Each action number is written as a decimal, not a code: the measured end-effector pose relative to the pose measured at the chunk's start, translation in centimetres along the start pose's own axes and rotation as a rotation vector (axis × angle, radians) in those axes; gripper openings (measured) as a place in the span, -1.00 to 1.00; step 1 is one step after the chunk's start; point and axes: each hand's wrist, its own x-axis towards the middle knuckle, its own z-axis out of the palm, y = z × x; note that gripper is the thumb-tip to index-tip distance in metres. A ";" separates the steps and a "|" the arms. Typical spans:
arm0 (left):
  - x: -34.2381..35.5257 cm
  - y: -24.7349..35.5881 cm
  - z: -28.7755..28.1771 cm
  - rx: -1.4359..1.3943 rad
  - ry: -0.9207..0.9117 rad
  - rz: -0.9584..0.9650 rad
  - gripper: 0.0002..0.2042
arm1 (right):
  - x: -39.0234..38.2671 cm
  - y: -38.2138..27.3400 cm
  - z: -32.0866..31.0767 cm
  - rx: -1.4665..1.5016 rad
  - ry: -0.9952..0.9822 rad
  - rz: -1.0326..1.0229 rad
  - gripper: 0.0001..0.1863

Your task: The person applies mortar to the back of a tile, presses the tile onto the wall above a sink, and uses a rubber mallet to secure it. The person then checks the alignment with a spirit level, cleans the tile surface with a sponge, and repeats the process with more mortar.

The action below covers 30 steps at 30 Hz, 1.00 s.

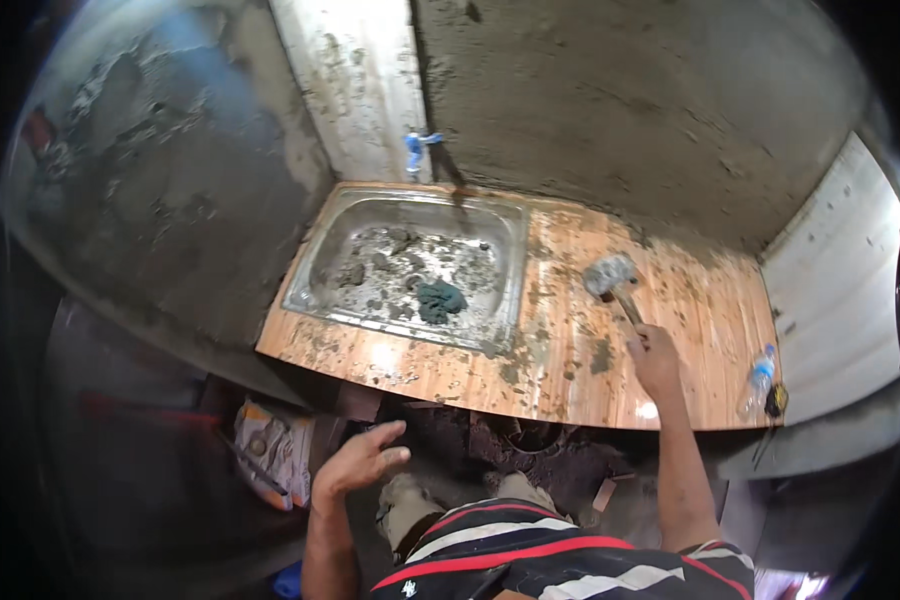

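Observation:
My right hand [658,362] is closed around the short wooden handle of a mallet [612,274]. The mallet's bulky grey-white head is at the countertop, right of the sink; whether it touches the surface I cannot tell. My left hand [365,458] hangs in the air below the counter's front edge, fingers apart and holding nothing. The wood-patterned countertop [570,340] is spattered with mortar. Set into it is a steel sink [518,290] with mortar lumps and a dark green crumpled cloth [440,300] inside.
A plastic bottle [758,384] lies near the counter's right end, beside a small black and yellow object [776,400]. Above the sink a blue tap [416,150] juts from the wall. Rough wet-looking plaster [620,110] covers the back wall. A printed sack [273,450] lies low at left.

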 end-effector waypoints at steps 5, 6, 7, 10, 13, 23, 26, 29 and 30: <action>1.8 1.0 -7.5 -0.229 0.177 0.068 -0.33 | 2.0 3.6 3.1 -0.242 0.071 0.037 -0.59; 2.6 1.5 -9.0 -0.261 0.179 0.028 -0.33 | 2.1 3.7 3.1 -0.293 -0.009 0.147 -0.60; 3.2 1.6 -10.5 -0.286 0.191 0.029 -0.33 | 2.6 3.9 3.7 -0.291 -0.010 0.139 -0.60; 6.3 1.3 -15.5 -0.233 0.217 0.121 -0.36 | 3.6 4.7 5.0 -0.338 0.022 0.105 -0.68; 12.3 1.9 -21.6 -0.179 0.235 0.163 -0.43 | 4.5 5.5 5.5 -0.339 0.055 0.235 -0.69; 33.2 14.5 -44.0 0.644 0.972 0.505 -0.19 | 9.7 -16.0 8.7 -0.236 -0.199 0.120 -0.62; 38.6 17.4 -45.7 0.928 1.116 0.297 0.02 | 13.8 -22.2 14.4 -0.205 -0.309 -0.029 -0.61; 42.1 16.6 -47.7 1.134 1.152 0.442 0.15 | 18.5 -28.0 20.7 -0.181 -0.378 -0.133 -0.58; 42.8 15.3 -49.0 1.107 1.197 0.555 0.22 | 20.0 -30.0 23.1 -0.162 -0.373 -0.197 -0.57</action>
